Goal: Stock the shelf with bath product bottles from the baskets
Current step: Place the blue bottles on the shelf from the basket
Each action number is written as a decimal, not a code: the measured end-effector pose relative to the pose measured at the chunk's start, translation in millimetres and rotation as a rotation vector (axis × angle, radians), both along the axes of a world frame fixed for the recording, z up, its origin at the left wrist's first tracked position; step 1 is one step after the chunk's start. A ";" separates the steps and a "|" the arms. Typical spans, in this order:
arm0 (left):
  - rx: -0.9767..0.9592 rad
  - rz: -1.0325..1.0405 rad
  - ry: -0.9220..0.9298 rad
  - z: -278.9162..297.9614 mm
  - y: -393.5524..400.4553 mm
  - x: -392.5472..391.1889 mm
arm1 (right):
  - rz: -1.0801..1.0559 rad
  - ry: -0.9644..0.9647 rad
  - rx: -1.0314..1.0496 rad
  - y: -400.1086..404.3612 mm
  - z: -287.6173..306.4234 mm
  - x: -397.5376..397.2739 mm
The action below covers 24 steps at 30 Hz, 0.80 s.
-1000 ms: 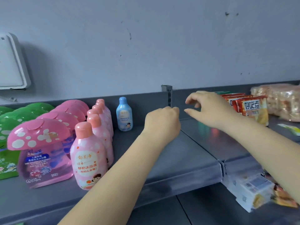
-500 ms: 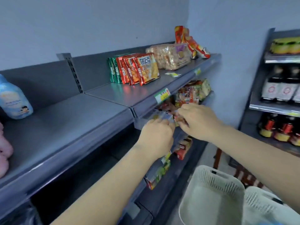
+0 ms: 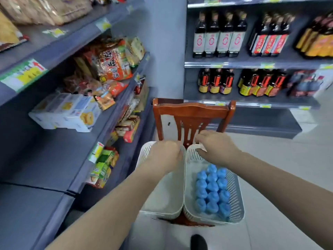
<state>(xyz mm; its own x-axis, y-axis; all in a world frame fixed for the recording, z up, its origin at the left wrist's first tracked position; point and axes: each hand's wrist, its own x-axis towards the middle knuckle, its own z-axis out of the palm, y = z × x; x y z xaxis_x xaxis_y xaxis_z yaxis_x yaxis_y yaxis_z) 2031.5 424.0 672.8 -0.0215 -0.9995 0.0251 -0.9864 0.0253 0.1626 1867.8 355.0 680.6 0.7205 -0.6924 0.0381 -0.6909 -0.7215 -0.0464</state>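
Head view: 2 white baskets are seen side by side on a wooden chair (image 3: pixel 193 112) at lower centre. The left basket (image 3: pixel 163 195) looks empty; blue-capped bottles (image 3: pixel 211 190) fill the right basket (image 3: pixel 236 199). The left hand (image 3: pixel 164 156) and right hand (image 3: pixel 216 148) are curled over the far rims, seemingly gripping them. A pick-up step is judged underway; next, bottles must be grasped and carried to the shelf (image 3: pixel 54 159) at left.

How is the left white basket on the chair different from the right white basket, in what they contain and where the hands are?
The right basket holds a cluster of blue-capped bottles; the left basket shows no bottles in its visible part. The left hand hangs over the left basket's far end and hides part of its inside, while the right hand is at the right basket's far rim. Both are white, perforated and sit side by side on the wooden chair.
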 end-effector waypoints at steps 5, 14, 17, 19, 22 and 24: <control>0.240 -0.013 0.160 -70.2 -43.6 -49.4 | -0.214 0.013 0.251 -40.8 -72.3 -53.4; 0.619 0.175 0.453 -225.6 -106.7 -74.1 | -0.299 0.064 0.628 -94.4 -247.3 -91.2; 0.662 0.267 0.495 -275.3 -123.4 -83.3 | -0.292 0.073 0.639 -106.3 -293.5 -88.1; 0.710 0.334 0.494 -306.2 -132.3 -91.5 | -0.263 0.081 0.591 -113.0 -321.7 -84.7; 0.751 0.409 0.535 -346.4 -140.0 -102.8 | -0.251 0.049 0.538 -120.6 -361.6 -78.3; 0.742 0.462 0.561 -368.8 -144.6 -106.4 | -0.226 0.069 0.510 -124.5 -386.1 -73.1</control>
<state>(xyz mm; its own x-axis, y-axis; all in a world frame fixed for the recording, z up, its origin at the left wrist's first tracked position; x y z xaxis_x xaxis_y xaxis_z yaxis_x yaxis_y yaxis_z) 1925.0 279.4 303.9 0.1926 -0.6757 -0.7115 -0.6524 -0.6298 0.4216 1794.7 230.5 294.5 0.5410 -0.7482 -0.3841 -0.8395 -0.4530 -0.3000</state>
